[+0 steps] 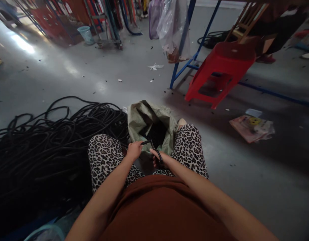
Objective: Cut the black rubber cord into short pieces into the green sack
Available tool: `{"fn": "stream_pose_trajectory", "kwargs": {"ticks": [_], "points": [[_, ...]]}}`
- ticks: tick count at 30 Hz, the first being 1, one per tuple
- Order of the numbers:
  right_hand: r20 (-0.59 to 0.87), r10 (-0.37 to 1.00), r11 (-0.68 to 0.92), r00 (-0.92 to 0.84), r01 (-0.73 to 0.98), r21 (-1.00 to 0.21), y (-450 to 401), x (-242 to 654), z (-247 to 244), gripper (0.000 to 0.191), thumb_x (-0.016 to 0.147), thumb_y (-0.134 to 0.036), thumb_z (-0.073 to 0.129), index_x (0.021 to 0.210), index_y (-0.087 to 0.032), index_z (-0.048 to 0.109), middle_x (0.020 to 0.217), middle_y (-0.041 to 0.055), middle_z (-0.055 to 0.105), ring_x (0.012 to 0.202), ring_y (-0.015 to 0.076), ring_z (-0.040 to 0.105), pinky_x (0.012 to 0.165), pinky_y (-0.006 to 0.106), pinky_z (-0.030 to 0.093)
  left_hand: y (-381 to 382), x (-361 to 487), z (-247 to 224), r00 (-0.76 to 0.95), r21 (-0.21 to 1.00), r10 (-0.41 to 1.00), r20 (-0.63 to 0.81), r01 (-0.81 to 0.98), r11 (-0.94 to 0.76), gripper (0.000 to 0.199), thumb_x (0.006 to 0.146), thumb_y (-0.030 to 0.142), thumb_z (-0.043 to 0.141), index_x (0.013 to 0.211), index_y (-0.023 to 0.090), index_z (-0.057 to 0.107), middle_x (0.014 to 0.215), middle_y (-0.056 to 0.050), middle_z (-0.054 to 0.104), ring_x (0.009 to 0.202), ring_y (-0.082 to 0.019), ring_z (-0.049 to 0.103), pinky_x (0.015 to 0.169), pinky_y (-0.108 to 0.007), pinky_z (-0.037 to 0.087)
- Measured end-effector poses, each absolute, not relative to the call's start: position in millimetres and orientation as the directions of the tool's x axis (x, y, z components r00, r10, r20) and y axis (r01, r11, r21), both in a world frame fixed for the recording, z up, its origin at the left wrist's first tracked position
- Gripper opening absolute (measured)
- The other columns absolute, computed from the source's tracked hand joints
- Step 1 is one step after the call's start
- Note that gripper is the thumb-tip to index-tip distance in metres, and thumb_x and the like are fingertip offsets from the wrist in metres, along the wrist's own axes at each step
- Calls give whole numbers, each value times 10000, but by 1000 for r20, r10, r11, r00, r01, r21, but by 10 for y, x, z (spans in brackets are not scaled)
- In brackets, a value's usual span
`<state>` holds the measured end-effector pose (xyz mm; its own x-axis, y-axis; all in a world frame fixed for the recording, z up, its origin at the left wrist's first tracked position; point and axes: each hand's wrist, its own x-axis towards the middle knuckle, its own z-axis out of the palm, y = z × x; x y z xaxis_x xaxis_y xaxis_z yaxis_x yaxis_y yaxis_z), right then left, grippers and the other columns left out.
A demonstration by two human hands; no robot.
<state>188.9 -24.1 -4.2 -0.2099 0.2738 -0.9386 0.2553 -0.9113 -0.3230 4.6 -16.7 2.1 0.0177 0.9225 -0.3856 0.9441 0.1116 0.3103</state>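
My left hand [134,149] is closed around a short end of black cord [145,142], which points to the right over the near rim of a greenish woven sack [135,125]. Close beside it, my right hand [162,160] grips black-handled scissors [158,154], their blades directed toward the cord's tip. Whether the blades touch the cord is too small to tell. The sack stands open between my knees, with dark pieces [156,134] inside. A large tangled heap of black cord [94,117] spreads over the floor on my left.
A red plastic stool [222,67] and a blue table frame [175,73] stand ahead on the right. A clear plastic bag [173,30] hangs there. Printed packaging [253,129] lies on the floor to the right. A light blue basket [86,34] is farther back.
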Motion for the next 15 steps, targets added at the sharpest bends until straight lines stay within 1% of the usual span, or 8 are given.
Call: {"fn": "stream_pose_trajectory", "kwargs": {"ticks": [4, 7, 11, 15], "points": [[-945, 267, -903, -189, 294, -314, -233, 1870, 29, 455, 1025, -588, 554, 853, -167, 533, 575, -11, 550, 392, 131, 551, 370, 202, 448, -173, 55, 24, 33, 321, 918, -396, 941, 105, 380, 1016, 227, 509, 1354, 214, 681, 1324, -96, 738, 1243, -225, 668, 1084, -340, 456], [-943, 268, -900, -196, 299, -318, -234, 1864, 58, 462, 1019, -595, 560, 845, -168, 531, 583, -8, 551, 393, 127, 550, 375, 197, 448, -177, 60, 29, 47, 317, 911, -410, 944, 94, 385, 1020, 229, 497, 1361, 223, 675, 1335, -88, 734, 1259, -220, 658, 1089, -339, 447], [-933, 302, -884, -198, 309, -352, -231, 1859, 97, 435, 1042, -556, 540, 855, -164, 530, 581, -8, 544, 405, 126, 548, 372, 192, 435, -185, 66, 26, 60, 308, 906, -419, 948, 80, 388, 1017, 229, 503, 1366, 236, 671, 1354, -82, 726, 1272, -224, 648, 1088, -351, 444], [-940, 287, -890, -182, 311, -333, -226, 1848, 78, 436, 1045, -560, 532, 850, -170, 527, 576, -20, 537, 408, 124, 540, 372, 198, 433, -196, 69, 3, 82, 309, 905, -418, 949, 57, 386, 1012, 230, 514, 1361, 246, 678, 1330, -78, 737, 1259, -222, 655, 1073, -337, 445]]}}
